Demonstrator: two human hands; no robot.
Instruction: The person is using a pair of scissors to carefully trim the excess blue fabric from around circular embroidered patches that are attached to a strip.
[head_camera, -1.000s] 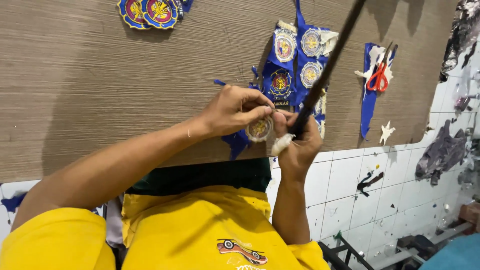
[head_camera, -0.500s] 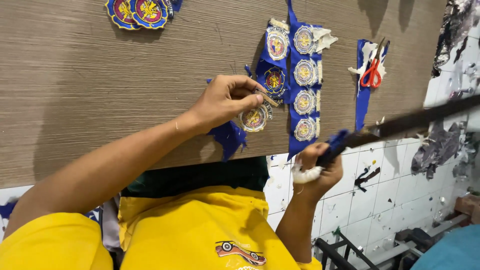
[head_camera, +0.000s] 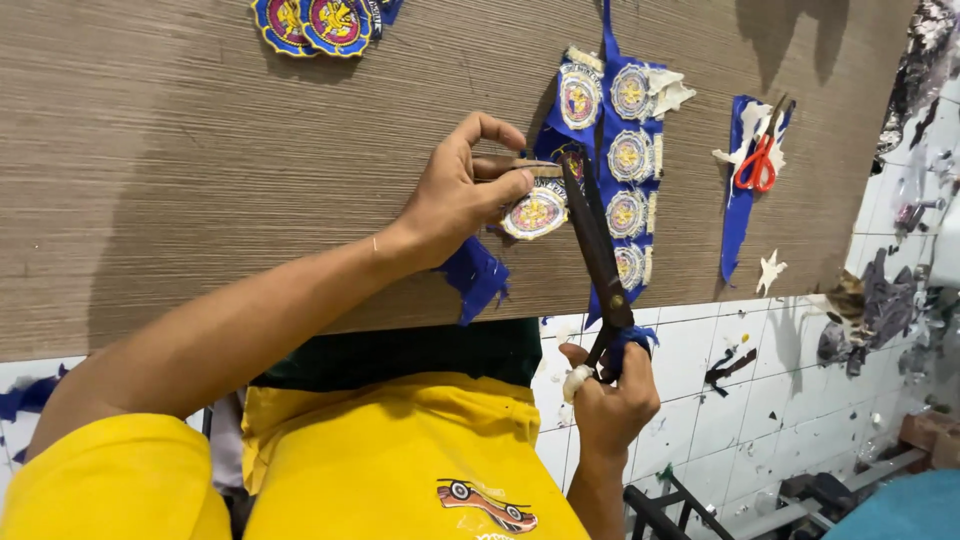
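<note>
My left hand (head_camera: 462, 190) pinches a round embroidered badge (head_camera: 535, 212) above the brown wooden tabletop (head_camera: 200, 180). Blue cloth scraps (head_camera: 478, 278) hang below the badge. My right hand (head_camera: 610, 395) grips the handles of large dark scissors (head_camera: 592, 240), whose blades point up and meet the badge's right edge. Just behind lies a blue fabric strip with several round badges (head_camera: 628, 160) in a column.
Small red-handled scissors (head_camera: 760, 160) rest on a blue and white scrap at the right. Two finished badges (head_camera: 315, 22) lie at the table's far edge. A white tiled floor (head_camera: 740, 400) littered with offcuts runs below the table's near edge.
My right hand swung the big scissors from pointing out to the right back up against the badge. My left hand kept the badge pinched and shifted slightly right.
</note>
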